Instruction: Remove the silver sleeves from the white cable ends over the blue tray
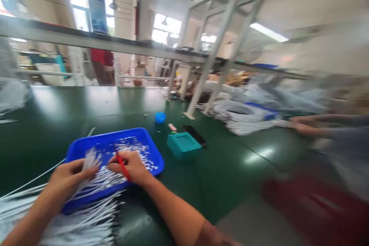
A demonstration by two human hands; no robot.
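Note:
My left hand (72, 177) is closed round a bundle of thin white cables (90, 159), whose ends stick up above the fingers. In my right hand (134, 167) is a slim red-handled tool (123, 167) with a dark tip; blur hides its exact kind. Both hands are over a blue tray (157, 157), the right one a little apart from the bundle. Small silvery-white bits (141, 148) are scattered across the tray's floor. Many more white cables (95, 215) run over the tray's near rim and lie on the table in front of me.
Beyond the tray, the green table (219, 173) bears a small blue cup (160, 117), a teal box (183, 145) and a dark flat object (194, 134). Metal posts (207, 65) rise from the table. Coiled white cables (239, 115) lie near a co-worker's hands (305, 125) at right.

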